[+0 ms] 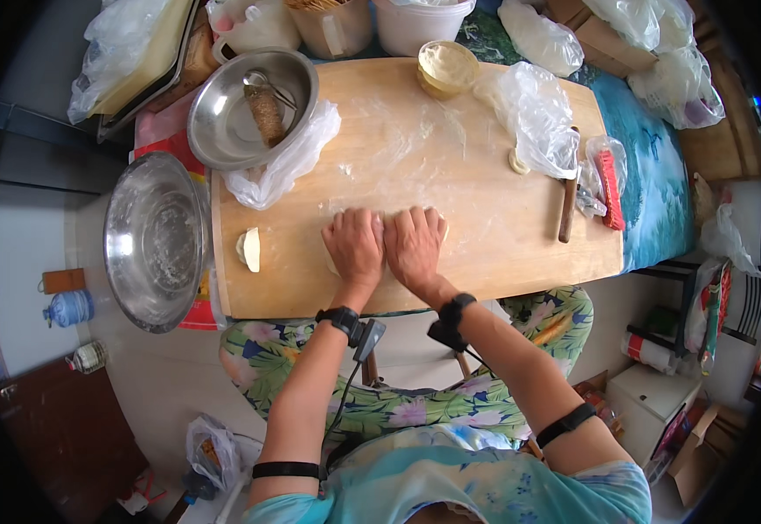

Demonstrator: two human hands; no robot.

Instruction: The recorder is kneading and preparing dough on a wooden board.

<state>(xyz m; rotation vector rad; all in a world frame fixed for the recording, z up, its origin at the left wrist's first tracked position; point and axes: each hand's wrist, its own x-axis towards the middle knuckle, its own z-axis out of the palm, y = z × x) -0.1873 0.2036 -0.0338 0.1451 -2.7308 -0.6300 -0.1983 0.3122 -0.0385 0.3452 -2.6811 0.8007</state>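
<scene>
My left hand (pixel 357 245) and my right hand (pixel 415 245) lie side by side, palms down, near the front of a floured wooden board (pixel 498 242). Their fingers curl over a piece of pale dough (pixel 332 263). Only slim edges of it show beside the hands; the rest is hidden beneath them. Left of my hands sits a smaller cut piece of dough (pixel 249 250). A little ring-like bit of dough (pixel 518 161) rests farther back, by a crumpled clear plastic bag (pixel 537 118).
A steel bowl (pixel 220 128) at the back left holds a brown cylindrical item. Beside the board leans a flour-dusted steel basin (pixel 154 242). A tub of pale paste or flour (pixel 448 65) stands at the back. Rightward lie a wooden-handled tool (pixel 567 209) and a red packet (pixel 609 190).
</scene>
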